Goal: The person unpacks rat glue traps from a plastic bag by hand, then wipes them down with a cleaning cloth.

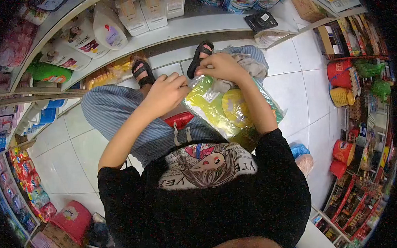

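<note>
The white tiled floor (pixel 290 91) lies under the person, and the shelf (pixel 203 29) stands on the far side. The green-yellow plastic packet (pixel 235 107) rests on the right thigh, tilted. The left hand (pixel 167 93) is curled beside its left corner; the right hand (pixel 222 66) bends its fingers at its far edge. I cannot tell how firmly either grips. For good handling, the thigh should support the packet, and light, close pinches would protect the thin film.

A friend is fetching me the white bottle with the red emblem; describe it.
Start at the white shelf beyond the sandals. On its left part, the bottle stands between Pantene bottles and tall white boxes. Unlike its Pantene neighbours, it bears a red emblem above purple print.
</note>
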Available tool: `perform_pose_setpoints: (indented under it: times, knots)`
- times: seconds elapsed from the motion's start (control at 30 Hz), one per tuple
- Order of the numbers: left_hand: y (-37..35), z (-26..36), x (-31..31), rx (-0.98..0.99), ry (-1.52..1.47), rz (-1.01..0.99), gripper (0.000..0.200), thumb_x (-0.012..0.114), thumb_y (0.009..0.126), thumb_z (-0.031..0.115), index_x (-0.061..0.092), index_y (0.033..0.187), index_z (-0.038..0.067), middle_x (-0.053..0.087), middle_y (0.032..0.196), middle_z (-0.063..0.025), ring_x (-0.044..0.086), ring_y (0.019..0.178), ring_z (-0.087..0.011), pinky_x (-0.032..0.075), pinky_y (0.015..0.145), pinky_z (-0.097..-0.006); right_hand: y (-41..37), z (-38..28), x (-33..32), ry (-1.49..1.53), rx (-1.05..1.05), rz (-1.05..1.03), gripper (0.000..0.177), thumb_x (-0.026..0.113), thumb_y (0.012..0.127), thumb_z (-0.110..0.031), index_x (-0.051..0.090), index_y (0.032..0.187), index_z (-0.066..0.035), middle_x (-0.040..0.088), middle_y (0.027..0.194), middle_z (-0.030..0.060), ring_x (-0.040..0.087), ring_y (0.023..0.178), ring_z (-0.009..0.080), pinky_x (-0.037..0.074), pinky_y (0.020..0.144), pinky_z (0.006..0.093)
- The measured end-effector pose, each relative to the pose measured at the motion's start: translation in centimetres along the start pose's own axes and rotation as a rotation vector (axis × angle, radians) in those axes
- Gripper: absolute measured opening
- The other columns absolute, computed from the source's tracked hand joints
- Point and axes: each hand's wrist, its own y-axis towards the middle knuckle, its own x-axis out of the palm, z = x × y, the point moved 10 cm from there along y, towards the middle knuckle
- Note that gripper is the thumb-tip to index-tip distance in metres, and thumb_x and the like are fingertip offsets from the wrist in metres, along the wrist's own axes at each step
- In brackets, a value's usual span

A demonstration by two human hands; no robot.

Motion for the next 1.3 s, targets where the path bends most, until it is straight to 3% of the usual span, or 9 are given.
perform_pose_setpoints:
  times: [0.37, 0.7, 0.77, 0.9, 1.0, 1.2, 1.27, 1.3]
  knots:
    - [1.8, -0.3, 1.0, -0.053, -0.047, -0.100, 0.009, 0.053, 0.061, 0.015, 0.049, 0.064, 0.008, 0.043, 0.072, -0.0044, 0.046, 0.074, -0.0183, 0.036, 0.057, -0.0319, -0.3, -0.1, 0.0, -0.032, -0.009, 0.011, 0.030, 0.053, 0.066, -0.037, 0.057, 0.065, -0.008, 0.052, 0.055, 0.0118, 0.052, 0.059, 0.0279, 0.037, 0.067, 0.0363]
    - [1.5, 0.8, 1.0, 0.077, 0.016, -0.051, 0.014, 0.052, 0.061, 0.016, 0.047, 0.066, 0.004, 0.041, 0.070, -0.0064, 0.045, 0.070, -0.0189, 0.036, 0.055, -0.0304, -0.5, -0.6, -0.7, -0.011, -0.066, 0.077, 0.029, 0.053, 0.066, -0.036, 0.057, 0.064, -0.008, 0.052, 0.055, 0.0119, 0.052, 0.056, 0.0273, 0.039, 0.054, 0.0346]
    - [1.4, 1.1, 0.9, 0.104, 0.079, -0.062, 0.015, 0.052, 0.062, 0.016, 0.047, 0.068, 0.004, 0.041, 0.070, -0.0068, 0.044, 0.071, -0.0195, 0.035, 0.057, -0.0300, -0.4, -0.1, -0.1, -0.050, -0.007, -0.008, 0.023, 0.055, 0.066, -0.032, 0.058, 0.069, -0.009, 0.054, 0.068, 0.0097, 0.052, 0.062, 0.0286, 0.040, 0.059, 0.0351]
    - [1.2, 1.7, 0.7, 0.091, 0.108, -0.095, 0.017, 0.052, 0.062, 0.017, 0.047, 0.070, 0.003, 0.042, 0.072, -0.0078, 0.044, 0.073, -0.0208, 0.035, 0.060, -0.0297, -0.4, 0.2, -0.1, 0.000, -0.060, 0.066, 0.030, 0.053, 0.065, -0.038, 0.057, 0.063, -0.008, 0.053, 0.056, 0.0105, 0.052, 0.059, 0.0270, 0.039, 0.055, 0.0341]
    - [0.5, 2.7, 0.6, 0.105, 0.122, -0.132, 0.018, 0.052, 0.062, 0.017, 0.047, 0.073, 0.003, 0.043, 0.075, -0.0085, 0.044, 0.075, -0.0217, 0.035, 0.061, -0.0299, -0.5, 0.0, -0.5, -0.032, -0.095, 0.120, 0.030, 0.053, 0.065, -0.039, 0.057, 0.064, -0.008, 0.053, 0.058, 0.0096, 0.053, 0.060, 0.0265, 0.039, 0.056, 0.0332]
    - [-0.5, 1.7, 0.2, 0.059, 0.084, -0.130, 0.022, 0.053, 0.062, 0.017, 0.046, 0.078, 0.004, 0.043, 0.079, -0.0080, 0.043, 0.077, -0.0211, 0.034, 0.064, -0.0303, -0.5, 0.5, -0.1, -0.037, -0.029, 0.068, 0.030, 0.052, 0.066, -0.040, 0.057, 0.064, -0.010, 0.054, 0.060, 0.0079, 0.054, 0.063, 0.0243, 0.033, 0.073, 0.0400]
    - [0.0, 1.3, -1.7, 0.051, -0.042, 0.049, 0.021, 0.053, 0.064, 0.016, 0.046, 0.079, 0.005, 0.043, 0.079, -0.0068, 0.043, 0.077, -0.0205, 0.034, 0.065, -0.0301, -0.5, 0.1, -0.2, 0.010, -0.052, 0.053, 0.026, 0.055, 0.065, -0.032, 0.056, 0.065, -0.006, 0.049, 0.062, 0.0095, 0.050, 0.060, 0.0266, 0.038, 0.055, 0.0350]
    - [0.2, 1.3, -1.8, 0.054, -0.037, 0.052, 0.021, 0.053, 0.064, 0.016, 0.046, 0.079, 0.005, 0.043, 0.079, -0.0068, 0.043, 0.077, -0.0205, 0.034, 0.065, -0.0301, -0.4, 0.2, -0.2, 0.006, -0.053, 0.057, 0.026, 0.055, 0.065, -0.032, 0.056, 0.065, -0.006, 0.049, 0.062, 0.0095, 0.050, 0.060, 0.0266, 0.038, 0.055, 0.0350]
